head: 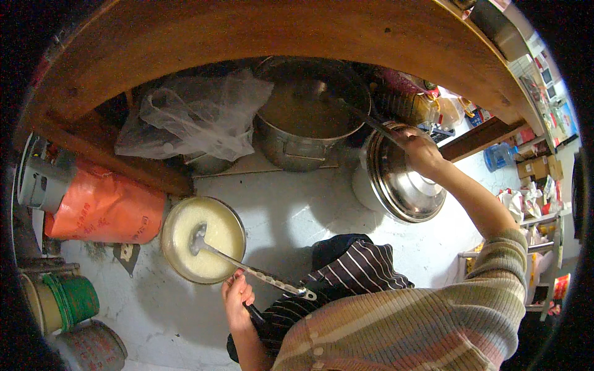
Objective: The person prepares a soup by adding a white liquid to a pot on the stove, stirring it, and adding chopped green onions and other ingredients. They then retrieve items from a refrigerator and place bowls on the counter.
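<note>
My left hand (pixel 237 294) is closed around the black handle (pixel 253 313) of a metal saucepan (pixel 240 222). Pale, creamy liquid (pixel 181 252) fills much of this pan. A metal ladle (pixel 260 274) rests in it, its bowl partly in the liquid and its perforated handle leaning over the rim above my left hand. With my right hand (pixel 420 150) I grip the long handle of a second utensil (pixel 371 121), apparently a ladle, which reaches into a large, deep metal pot (pixel 297 150) under the wooden tabletop. Shadow hides most of that pot's contents.
A wooden tabletop (pixel 260 32) overhangs the large pot. A clear plastic bag (pixel 199 120) lies left of it; a lidded metal pot (pixel 408 195) stands right. An orange bag (pixel 109 204), a green bucket (pixel 79 299) and a dark container (pixel 93 345) are at left. Shelves (pixel 543 222) stand right.
</note>
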Demonstrator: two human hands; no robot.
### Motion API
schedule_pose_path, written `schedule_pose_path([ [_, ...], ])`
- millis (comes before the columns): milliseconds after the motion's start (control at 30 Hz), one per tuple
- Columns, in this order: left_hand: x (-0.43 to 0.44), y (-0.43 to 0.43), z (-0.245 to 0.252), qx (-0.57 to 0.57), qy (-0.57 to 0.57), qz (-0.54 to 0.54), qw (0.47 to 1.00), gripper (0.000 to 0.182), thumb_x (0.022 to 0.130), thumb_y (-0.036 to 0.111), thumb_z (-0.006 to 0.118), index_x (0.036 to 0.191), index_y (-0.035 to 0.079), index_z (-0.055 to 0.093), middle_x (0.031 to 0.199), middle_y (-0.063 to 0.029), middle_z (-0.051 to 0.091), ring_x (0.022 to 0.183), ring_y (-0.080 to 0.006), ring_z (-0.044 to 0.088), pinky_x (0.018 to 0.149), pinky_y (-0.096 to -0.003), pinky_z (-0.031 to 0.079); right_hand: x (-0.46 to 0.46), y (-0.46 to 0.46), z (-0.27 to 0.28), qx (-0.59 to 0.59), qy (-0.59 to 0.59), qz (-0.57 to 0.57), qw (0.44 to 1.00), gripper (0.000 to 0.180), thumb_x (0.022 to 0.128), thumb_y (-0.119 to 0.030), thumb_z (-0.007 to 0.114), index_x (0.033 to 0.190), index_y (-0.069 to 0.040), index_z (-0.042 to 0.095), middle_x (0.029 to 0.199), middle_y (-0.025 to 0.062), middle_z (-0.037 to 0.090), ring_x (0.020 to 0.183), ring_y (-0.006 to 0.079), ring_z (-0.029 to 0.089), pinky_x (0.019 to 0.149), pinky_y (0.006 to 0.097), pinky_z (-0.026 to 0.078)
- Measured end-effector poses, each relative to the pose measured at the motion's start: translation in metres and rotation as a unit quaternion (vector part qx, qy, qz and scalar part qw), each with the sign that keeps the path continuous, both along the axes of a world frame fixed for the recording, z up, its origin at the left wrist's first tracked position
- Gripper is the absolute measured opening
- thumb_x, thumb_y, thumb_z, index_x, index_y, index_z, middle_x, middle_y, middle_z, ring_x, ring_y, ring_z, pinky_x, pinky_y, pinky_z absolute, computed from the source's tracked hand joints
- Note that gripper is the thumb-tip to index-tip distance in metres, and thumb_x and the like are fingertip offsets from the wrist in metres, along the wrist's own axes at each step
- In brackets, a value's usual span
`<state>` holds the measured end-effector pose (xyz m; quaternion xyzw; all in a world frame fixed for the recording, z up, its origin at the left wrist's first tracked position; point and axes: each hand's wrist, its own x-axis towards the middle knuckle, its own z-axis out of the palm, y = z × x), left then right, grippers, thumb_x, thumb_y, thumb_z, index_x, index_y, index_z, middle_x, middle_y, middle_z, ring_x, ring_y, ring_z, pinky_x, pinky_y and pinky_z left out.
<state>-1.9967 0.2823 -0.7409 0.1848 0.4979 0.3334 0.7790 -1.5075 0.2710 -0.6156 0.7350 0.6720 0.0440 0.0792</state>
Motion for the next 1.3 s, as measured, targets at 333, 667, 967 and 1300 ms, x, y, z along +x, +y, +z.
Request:
schedule_pose_path([
  [333, 0.014, -0.001, 0.009, -0.013, 0.0, -0.019, 1.0, 0.006, 0.081, 0.008, 0.049, 0.085, 0.008, 0.045, 0.053, 0.0049, 0.03, 0.035, -0.0034, 0.025, 0.032, -0.019, 0.021, 0.012, 0.039, -0.022, -0.088, 0.074, -0.07, 0.991, 0.054, 0.071, -0.021, 0.055, 0.123, -0.013, 0.04, 0.104, 0.022, 0.05, 0.092, 0.0355, 0.052, 0.079, 0.0414, 0.043],
  [667, 0.027, -0.001, 0.018, -0.037, -0.011, -0.085, 0.996, 0.008, 0.08, 0.005, 0.048, 0.084, 0.01, 0.044, 0.051, 0.0056, 0.03, 0.035, -0.0027, 0.026, 0.031, -0.0185, 0.021, -0.012, 0.049, 0.014, -0.133, 0.681, -0.295, 0.656, 0.05, 0.074, -0.005, 0.055, 0.122, -0.006, 0.041, 0.06, 0.0033, 0.05, 0.044, 0.0087, 0.044, 0.034, 0.0224, 0.035],
  [967, 0.047, 0.0, 0.022, -0.054, 0.0, -0.117, 0.992, 0.008, 0.079, 0.005, 0.048, 0.083, 0.01, 0.043, 0.051, 0.0055, 0.031, 0.034, -0.0029, 0.027, 0.029, -0.0188, 0.022, -0.025, 0.036, 0.025, -0.171, 0.229, -0.139, 0.948, 0.055, 0.07, -0.024, 0.056, 0.119, -0.004, 0.042, 0.096, 0.0199, 0.055, 0.092, 0.0304, 0.052, 0.082, 0.0375, 0.041],
  [1300, 0.053, 0.004, 0.013, -0.054, -0.037, -0.11, 0.992, 0.009, 0.078, 0.007, 0.051, 0.081, 0.011, 0.043, 0.051, 0.0051, 0.032, 0.034, -0.0031, 0.027, 0.029, -0.0188, 0.022, -0.003, 0.042, -0.003, -0.13, 0.567, -0.295, 0.758, 0.049, 0.07, -0.012, 0.063, 0.115, -0.007, 0.046, 0.065, 0.0107, 0.055, 0.053, 0.019, 0.053, 0.044, 0.0286, 0.044],
])
